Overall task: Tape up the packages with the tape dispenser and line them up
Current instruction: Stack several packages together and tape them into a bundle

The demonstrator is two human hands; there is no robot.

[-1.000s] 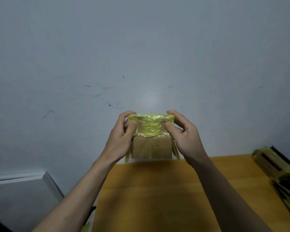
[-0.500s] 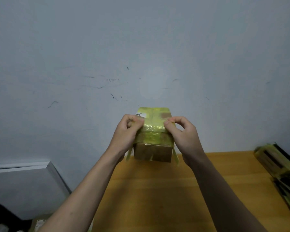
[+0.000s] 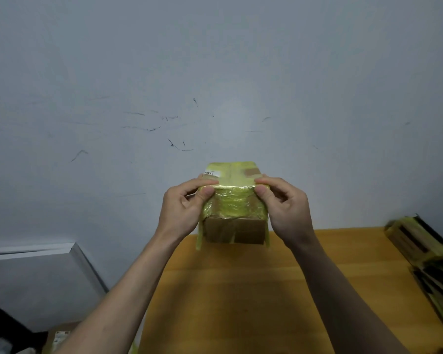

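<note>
Two hands are in view, a left hand and a right hand. Between them is one package. One counter shows, and one stack of flattened packages at its right edge; their number is unclear.

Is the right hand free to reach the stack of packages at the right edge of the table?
Probably not yet: the right hand grips the box, together with the left hand. The stack of packages lies unobstructed.

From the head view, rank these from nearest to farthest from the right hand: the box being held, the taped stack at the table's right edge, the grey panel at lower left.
1. Box, gripped in the right hand.
2. Taped stack, far right on the table.
3. Grey panel, lower left, beyond the left arm.
</note>
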